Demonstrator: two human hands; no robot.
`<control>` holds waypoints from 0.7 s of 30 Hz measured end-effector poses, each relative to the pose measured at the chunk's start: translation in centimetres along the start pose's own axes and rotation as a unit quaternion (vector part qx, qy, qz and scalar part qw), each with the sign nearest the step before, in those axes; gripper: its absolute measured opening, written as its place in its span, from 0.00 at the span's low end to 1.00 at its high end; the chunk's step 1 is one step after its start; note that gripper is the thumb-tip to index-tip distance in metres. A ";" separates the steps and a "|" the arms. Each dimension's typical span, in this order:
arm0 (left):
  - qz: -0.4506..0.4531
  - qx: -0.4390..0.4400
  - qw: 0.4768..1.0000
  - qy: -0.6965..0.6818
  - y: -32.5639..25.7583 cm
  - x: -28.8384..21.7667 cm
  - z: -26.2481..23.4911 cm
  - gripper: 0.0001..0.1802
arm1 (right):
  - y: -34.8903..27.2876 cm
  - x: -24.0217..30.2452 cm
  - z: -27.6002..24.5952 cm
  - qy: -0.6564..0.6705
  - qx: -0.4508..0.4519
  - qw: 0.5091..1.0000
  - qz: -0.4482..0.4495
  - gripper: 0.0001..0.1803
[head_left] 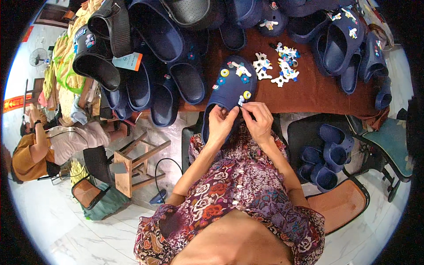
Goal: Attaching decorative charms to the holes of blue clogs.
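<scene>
A navy clog (223,95) lies tilted over the table's front edge, its toe pointing away from me. White character charms, blue flowers and yellow rings dot its upper. My left hand (221,123) grips the clog near its opening, with some fingers hidden inside or behind it. At the clog's right side, my right hand (258,120) is closed in a pinch on a small white-and-blue shoe charm (241,101), just below a yellow ring charm (246,95). Several loose white charms (286,75) lie in a pile on the brown cloth to the right of the clog.
Navy and black clogs crowd the brown-covered table (282,97) at the left, back and right. More navy clogs (333,154) sit on a chair at my right. A wooden stool (132,165) stands at left, beyond which another person (33,154) sits.
</scene>
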State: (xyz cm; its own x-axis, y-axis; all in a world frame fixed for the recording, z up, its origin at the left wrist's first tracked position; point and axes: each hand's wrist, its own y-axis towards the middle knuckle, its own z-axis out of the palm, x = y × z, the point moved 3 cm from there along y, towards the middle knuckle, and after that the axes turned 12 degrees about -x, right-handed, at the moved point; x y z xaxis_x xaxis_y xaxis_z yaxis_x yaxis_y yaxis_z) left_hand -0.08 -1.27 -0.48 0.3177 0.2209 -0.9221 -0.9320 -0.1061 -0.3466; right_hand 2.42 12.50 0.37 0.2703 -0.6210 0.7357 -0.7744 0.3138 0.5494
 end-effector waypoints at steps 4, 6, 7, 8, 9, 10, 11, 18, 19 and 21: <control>-0.015 0.001 1.000 -0.005 0.3 0.1 -0.2 0.13 | -0.6 0.5 0.1 0.005 0.009 1.000 -0.003 0.08; -0.015 -0.004 1.000 -0.007 0.2 0.1 0.1 0.13 | -0.8 0.6 -0.1 0.017 0.013 1.000 0.022 0.08; -0.015 -0.008 1.000 -0.009 0.1 0.0 0.2 0.13 | -0.9 0.5 -0.2 0.029 0.015 0.999 0.040 0.08; -0.015 -0.008 1.000 -0.010 0.2 0.0 0.3 0.13 | -1.1 0.4 -0.3 0.041 0.018 0.997 0.059 0.08; -0.009 -0.003 1.000 -0.001 0.2 0.0 0.3 0.14 | -1.2 0.4 -0.3 0.041 0.019 0.997 0.058 0.08; -0.003 0.003 1.000 0.008 0.2 0.0 0.4 0.14 | -1.3 0.3 -0.3 0.068 0.024 0.992 0.100 0.08; -0.002 0.002 1.000 0.008 0.2 0.2 0.3 0.14 | -1.4 0.1 -0.2 0.095 0.030 0.985 0.141 0.08; -0.041 -0.019 0.999 -0.024 0.1 -0.1 0.4 0.17 | -3.3 -1.1 0.1 0.187 0.051 0.959 0.206 0.11; -0.055 -0.028 0.998 -0.033 0.0 -0.1 0.3 0.17 | -3.5 -1.1 0.1 0.231 0.062 0.935 0.262 0.12; -0.062 -0.033 0.997 -0.028 -0.1 -0.4 0.0 0.17 | -3.7 -1.1 0.2 0.275 0.073 0.905 0.317 0.12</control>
State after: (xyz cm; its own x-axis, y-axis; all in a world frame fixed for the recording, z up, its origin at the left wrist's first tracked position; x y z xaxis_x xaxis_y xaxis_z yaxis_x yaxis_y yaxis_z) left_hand -0.11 -1.35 -0.12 0.4181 0.2897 -0.8610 -0.8720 -0.1377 -0.4698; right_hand 4.85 11.86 -2.55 -0.0417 0.1136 0.9927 -0.9303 0.3579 -0.0800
